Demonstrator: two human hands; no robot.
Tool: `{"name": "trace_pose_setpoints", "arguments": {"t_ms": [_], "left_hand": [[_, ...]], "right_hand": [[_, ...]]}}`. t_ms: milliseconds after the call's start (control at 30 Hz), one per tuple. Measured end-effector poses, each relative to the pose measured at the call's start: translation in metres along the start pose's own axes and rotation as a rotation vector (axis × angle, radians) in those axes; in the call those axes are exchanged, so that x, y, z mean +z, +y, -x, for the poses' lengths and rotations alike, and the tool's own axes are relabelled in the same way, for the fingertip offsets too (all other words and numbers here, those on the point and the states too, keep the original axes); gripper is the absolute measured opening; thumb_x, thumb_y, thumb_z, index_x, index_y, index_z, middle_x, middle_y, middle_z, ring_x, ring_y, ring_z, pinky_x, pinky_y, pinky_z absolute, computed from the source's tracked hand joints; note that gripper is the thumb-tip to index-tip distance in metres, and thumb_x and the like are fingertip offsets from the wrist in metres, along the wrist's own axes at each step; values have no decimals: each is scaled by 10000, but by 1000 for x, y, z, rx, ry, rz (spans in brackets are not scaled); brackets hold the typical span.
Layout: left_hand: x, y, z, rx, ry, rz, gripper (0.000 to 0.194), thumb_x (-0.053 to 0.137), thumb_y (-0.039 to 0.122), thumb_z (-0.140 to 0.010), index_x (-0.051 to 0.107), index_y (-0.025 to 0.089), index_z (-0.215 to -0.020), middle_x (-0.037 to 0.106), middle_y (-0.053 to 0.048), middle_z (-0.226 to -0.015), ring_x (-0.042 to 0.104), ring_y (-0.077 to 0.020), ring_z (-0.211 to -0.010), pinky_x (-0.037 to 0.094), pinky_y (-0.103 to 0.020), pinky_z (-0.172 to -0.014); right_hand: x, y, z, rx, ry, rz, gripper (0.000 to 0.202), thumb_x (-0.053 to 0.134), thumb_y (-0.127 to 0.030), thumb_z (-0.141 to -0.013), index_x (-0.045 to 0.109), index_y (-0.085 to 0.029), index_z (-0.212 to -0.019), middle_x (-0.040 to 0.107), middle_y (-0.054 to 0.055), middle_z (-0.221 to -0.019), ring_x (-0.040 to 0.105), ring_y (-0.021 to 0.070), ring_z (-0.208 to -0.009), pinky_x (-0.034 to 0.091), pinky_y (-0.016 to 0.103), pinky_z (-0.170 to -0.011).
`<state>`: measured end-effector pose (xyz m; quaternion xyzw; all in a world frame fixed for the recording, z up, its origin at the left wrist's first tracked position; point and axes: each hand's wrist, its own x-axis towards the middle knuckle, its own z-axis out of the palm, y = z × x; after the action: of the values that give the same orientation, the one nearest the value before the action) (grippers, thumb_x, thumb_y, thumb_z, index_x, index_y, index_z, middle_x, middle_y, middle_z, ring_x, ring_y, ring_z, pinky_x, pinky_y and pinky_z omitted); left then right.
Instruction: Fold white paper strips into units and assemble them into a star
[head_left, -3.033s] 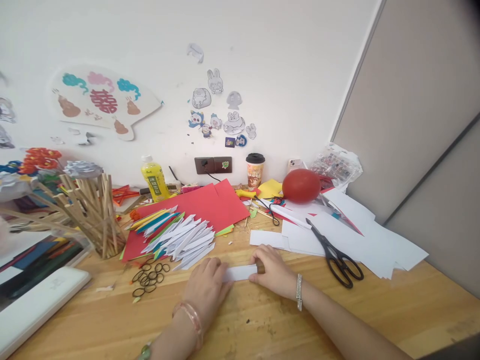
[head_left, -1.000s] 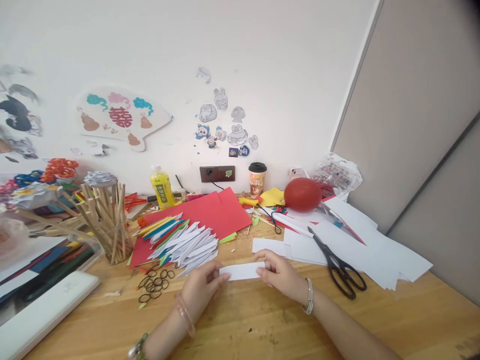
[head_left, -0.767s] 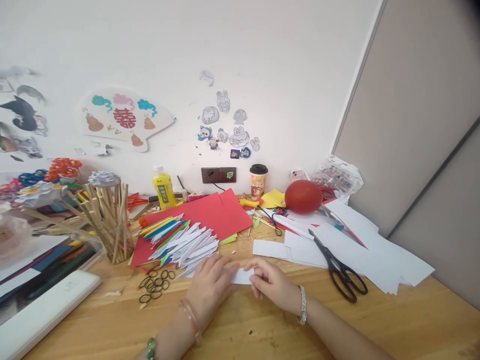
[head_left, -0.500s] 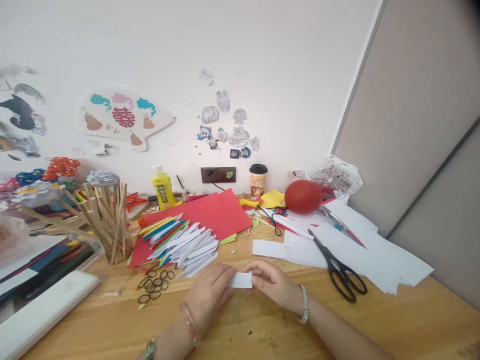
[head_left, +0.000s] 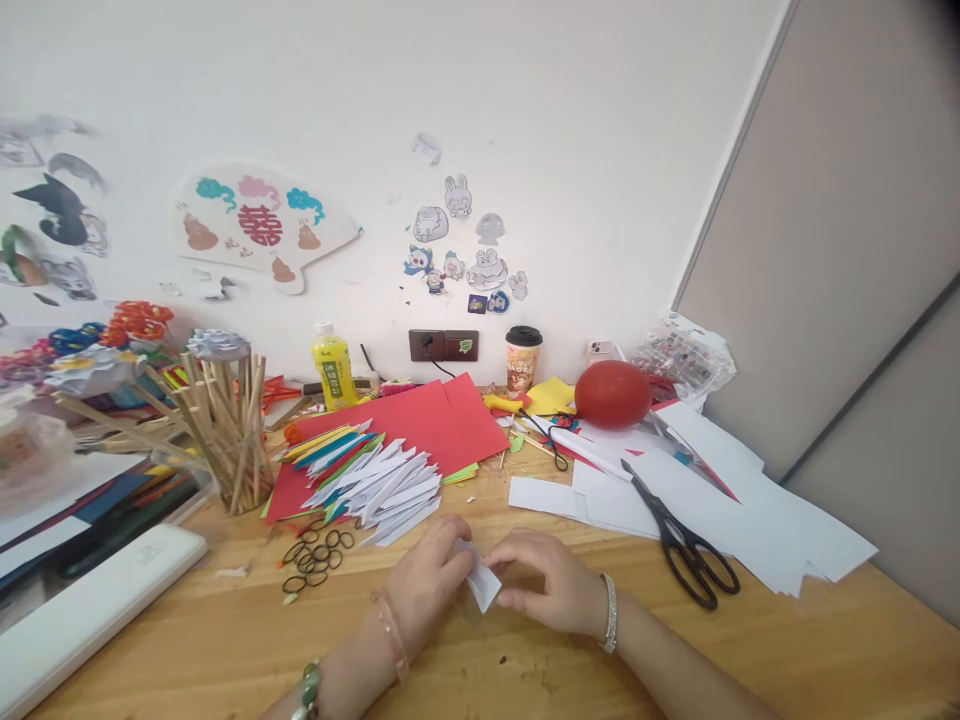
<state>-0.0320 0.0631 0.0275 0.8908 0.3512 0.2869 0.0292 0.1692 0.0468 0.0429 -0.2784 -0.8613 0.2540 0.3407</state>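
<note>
- Holding a small creased white paper piece [head_left: 484,588] between thumb and fingers of the bare left hand [head_left: 424,580], tilting it over the brown wooden table [head_left: 480,675].
- Curving thumb and fingers of the bare right hand [head_left: 555,582] slightly apart at its right edge, not showing clearly whether touching.
- Lying left of the hands: thin black rubber bands [head_left: 316,556].
- Lying right: black scissors [head_left: 677,538], partly over white paper sheets [head_left: 765,520].

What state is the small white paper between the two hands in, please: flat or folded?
Folded, at least partly: the white paper shows angled faces meeting at a crease beside the left hand.
</note>
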Motion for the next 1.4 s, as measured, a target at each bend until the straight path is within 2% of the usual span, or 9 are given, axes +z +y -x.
{"name": "trace_pose_setpoints", "arguments": {"t_ms": [133, 233, 333, 467, 633, 833, 1000, 1200, 1400], "left_hand": [[2, -1, -1, 77, 14, -24, 205, 382, 98, -792, 531, 174, -675, 497, -34, -912, 480, -152, -857, 441, -247, -720], [-1, 0, -2, 185, 74, -68, 181, 398, 82, -793, 546, 171, -739, 504, -59, -930, 461, -177, -918, 440, -281, -767], [-4, -2, -3, 296, 103, -101, 164, 423, 83, -802, 557, 176, -818, 531, -76, -962, 435, -210, -999, 425, -324, -813], [-8, -4, -4, 416, -31, -122, 211, 402, 121, -857, 537, 179, -705, 573, -36, -823, 495, -160, -827, 421, -276, -707], [-11, -1, -5, 452, -112, -118, 246, 375, 147, -884, 531, 181, -696, 560, -19, -695, 498, -144, -732, 394, -263, -666], [-10, -1, -2, 366, -172, -32, 226, 403, 221, -878, 584, 192, -747, 590, -32, -759, 517, -150, -738, 406, -271, -680], [-7, -4, -5, 200, -237, 253, 196, 451, 277, -862, 615, 198, -787, 615, -40, -814, 538, -146, -801, 424, -260, -745], [-2, -13, -9, 121, -269, 450, 154, 549, 287, -799, 614, 187, -702, 625, -32, -776, 548, -143, -796, 421, -271, -775], [5, -7, -6, 13, -245, 335, 120, 515, 196, -791, 593, 176, -701, 584, -30, -769, 508, -149, -790, 404, -268, -738]], "right_hand": [[4, 6, 0, -103, -50, 113, 161, 535, -310, -824, 598, -200, -924, 651, 29, -858, 546, 152, -796, 440, 271, -740], [6, 13, 1, -195, 22, 316, 225, 381, -176, -891, 599, -172, -832, 630, 36, -760, 507, 137, -714, 433, 244, -654], [5, 19, 3, -255, 55, 544, 254, 360, -132, -891, 587, -166, -782, 592, 29, -711, 463, 133, -668, 401, 235, -590], [3, 23, 5, -282, 14, 742, 228, 423, -133, -867, 573, -177, -701, 580, 19, -769, 450, 136, -695, 363, 245, -568], [0, 20, 4, -323, -98, 686, 266, 406, -131, -883, 583, -178, -690, 620, 10, -842, 468, 127, -732, 385, 257, -642], [-8, 24, 5, -116, -183, 338, 148, 519, -187, -838, 654, -201, -777, 650, 11, -872, 521, 136, -829, 409, 266, -741], [-4, 31, 3, 54, -149, 148, 74, 604, -236, -787, 657, -193, -758, 655, 1, -857, 547, 128, -812, 402, 279, -779], [3, 30, 0, 130, -53, 103, 49, 668, -220, -725, 635, -186, -713, 633, -9, -778, 536, 136, -795, 395, 280, -765], [4, 28, -1, 170, -32, 157, 60, 676, -204, -708, 620, -186, -698, 590, -7, -795, 508, 143, -827, 386, 280, -776]]}}
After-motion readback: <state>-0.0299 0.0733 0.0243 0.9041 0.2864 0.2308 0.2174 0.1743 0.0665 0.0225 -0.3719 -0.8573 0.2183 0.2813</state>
